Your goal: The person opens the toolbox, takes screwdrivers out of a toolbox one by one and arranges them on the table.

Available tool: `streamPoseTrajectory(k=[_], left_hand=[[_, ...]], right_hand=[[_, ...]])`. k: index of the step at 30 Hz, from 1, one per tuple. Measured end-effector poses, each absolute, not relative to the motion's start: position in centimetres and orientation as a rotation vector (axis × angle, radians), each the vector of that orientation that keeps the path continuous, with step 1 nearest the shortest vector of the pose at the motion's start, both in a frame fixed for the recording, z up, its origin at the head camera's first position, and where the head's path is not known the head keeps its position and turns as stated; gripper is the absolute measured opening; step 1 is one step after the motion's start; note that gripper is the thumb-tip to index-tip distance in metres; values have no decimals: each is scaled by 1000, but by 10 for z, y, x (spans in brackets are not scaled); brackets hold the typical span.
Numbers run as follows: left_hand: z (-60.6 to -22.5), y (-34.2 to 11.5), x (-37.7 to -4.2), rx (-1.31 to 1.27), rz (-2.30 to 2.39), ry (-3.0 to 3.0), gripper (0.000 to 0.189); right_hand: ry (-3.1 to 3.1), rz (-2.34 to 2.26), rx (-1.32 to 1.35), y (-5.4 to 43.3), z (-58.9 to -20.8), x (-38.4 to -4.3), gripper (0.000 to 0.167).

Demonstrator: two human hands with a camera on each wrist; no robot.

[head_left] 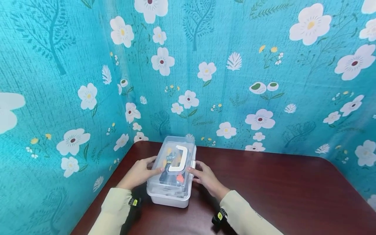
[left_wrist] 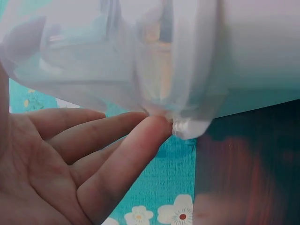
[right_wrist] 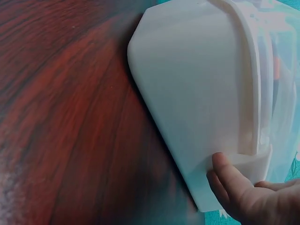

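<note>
Storage box point(head_left: 168, 200): rested on the table point(head_left: 264, 186), left of its middle and near the far left corner; its white base is covered by a clear lid point(head_left: 176, 140).
Handle point(head_left: 184, 158): white, folded down flat on top of the lid.
Left hand point(head_left: 140, 172): placed at the box's left side — thumb laid over the lid, index fingertip set against the left latch point(left_wrist: 190, 128); the edge is pinched between them, the other fingers being slightly bent.
Right hand point(head_left: 208, 179): placed at the opposite side, by the right latch point(right_wrist: 255, 164); the lid's edge is touched by the thumb and the wall beside the latch by two fingers held close together, so the side is gripped. Whether the remaining fingers are spread cannot be told.
Contents: seen blurred through the lid — an orange-red piece point(head_left: 180, 178), a dark blue piece point(head_left: 164, 178) and some yellow pieces point(head_left: 169, 150).
Sleeves point(head_left: 113, 210): pale; dark wrist devices point(head_left: 220, 216) with yellow-green patches are worn near the cuffs.
Backdrop: blue floral cloth point(head_left: 235, 42), by which the table is bordered at the left and behind.
</note>
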State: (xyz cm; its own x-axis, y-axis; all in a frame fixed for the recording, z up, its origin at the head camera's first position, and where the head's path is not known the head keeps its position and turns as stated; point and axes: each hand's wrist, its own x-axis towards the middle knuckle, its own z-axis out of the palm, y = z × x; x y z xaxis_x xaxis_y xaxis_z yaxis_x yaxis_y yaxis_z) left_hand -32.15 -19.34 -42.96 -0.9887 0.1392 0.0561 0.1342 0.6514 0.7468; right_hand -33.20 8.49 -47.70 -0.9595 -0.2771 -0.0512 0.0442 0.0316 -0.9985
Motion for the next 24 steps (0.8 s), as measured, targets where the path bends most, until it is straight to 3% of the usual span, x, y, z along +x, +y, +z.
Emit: streamPoseTrajectory(k=[24], left_hand=[[-427, -151, -304, 389, 1172, 2880, 82]], right_hand=[[2113, -2049, -218, 128, -478, -310, 75]])
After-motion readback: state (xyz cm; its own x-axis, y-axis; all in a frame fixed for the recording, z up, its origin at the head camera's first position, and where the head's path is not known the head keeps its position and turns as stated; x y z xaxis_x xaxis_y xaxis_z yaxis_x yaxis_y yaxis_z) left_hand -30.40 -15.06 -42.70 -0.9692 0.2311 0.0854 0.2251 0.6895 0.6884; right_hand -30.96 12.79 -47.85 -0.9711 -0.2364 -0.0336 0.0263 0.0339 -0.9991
